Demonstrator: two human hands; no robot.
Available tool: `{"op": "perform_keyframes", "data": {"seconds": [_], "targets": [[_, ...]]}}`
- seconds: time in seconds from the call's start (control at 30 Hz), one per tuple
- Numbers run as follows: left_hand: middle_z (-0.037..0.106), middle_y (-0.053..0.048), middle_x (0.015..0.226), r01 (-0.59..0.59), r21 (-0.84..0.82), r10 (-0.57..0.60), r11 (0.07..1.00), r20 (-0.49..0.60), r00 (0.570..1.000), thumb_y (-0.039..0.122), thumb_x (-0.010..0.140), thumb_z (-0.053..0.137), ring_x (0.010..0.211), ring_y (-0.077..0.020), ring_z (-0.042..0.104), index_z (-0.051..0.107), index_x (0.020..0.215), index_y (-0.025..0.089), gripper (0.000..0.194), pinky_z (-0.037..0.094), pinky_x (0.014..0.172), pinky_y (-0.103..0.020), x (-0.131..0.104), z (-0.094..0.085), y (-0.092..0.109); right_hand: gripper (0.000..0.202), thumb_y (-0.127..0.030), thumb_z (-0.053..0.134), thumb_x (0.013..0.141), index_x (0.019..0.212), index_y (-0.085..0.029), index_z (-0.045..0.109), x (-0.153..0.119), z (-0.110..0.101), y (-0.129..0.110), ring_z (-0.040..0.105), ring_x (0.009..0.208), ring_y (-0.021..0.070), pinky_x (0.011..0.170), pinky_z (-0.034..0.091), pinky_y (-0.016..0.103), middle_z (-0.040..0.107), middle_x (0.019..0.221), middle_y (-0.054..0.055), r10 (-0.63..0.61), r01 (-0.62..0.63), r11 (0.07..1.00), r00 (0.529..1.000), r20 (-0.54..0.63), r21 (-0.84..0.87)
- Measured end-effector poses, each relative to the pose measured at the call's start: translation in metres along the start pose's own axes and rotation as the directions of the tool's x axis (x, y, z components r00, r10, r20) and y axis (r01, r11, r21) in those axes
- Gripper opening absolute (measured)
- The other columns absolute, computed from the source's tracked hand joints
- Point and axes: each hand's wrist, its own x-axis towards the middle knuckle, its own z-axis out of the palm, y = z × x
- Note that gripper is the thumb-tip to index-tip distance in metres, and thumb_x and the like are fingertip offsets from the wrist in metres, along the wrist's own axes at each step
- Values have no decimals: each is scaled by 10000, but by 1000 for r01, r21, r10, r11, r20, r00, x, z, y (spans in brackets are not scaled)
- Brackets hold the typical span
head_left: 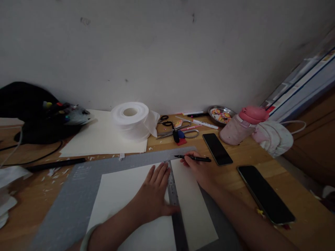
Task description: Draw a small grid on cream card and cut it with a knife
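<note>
My left hand (pixel 153 195) lies flat with fingers stretched out on a white sheet of paper (pixel 131 190). Its fingertips and thumb press on a dark metal ruler (pixel 176 209), which runs lengthwise across the paper. Beyond the ruler's right side shows a cream strip of paper (pixel 195 209). My right hand (pixel 196 167) is closed around a slim black pen (pixel 204 159), near the top of that strip, with the tip pointing left. The pen is held nearly level. Beneath the paper is a grey cutting mat (pixel 70 195).
Behind the mat stand a white paper roll (pixel 131 120), scissors (pixel 192 133) and markers (pixel 205 123). To the right are two phones (pixel 217 149), a pink bottle (pixel 237 127) and a metal bowl (pixel 222 115). Paper scraps (pixel 52 172) litter the left, near a black bag (pixel 31 111).
</note>
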Motion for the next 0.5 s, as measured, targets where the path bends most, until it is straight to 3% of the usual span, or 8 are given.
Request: {"op": "perform_keyframes", "data": {"seconds": [0.13, 0.5], "targets": [[315, -247, 1389, -15, -4, 15, 1000, 25, 1000, 814, 618, 407, 1299, -369, 274, 402, 1295, -6, 1064, 236, 1047, -541, 1, -2, 0, 172, -372, 557, 716, 777, -212, 574, 0, 1, 0, 623, 706, 177, 657, 485, 305, 660, 730, 11, 17, -17, 999, 1000, 14, -27], [357, -213, 1381, 2, -16, -3, 1000, -30, 1000, 850, 631, 297, 1292, -350, 293, 423, 1288, 20, 1066, 200, 1070, -510, 1, 3, -1, 153, -341, 527, 753, 772, -202, 587, 0, 1, 5, 605, 709, 149, 658, 460, 276, 650, 748, 10, -41, 47, 994, 997, 63, -97]]}}
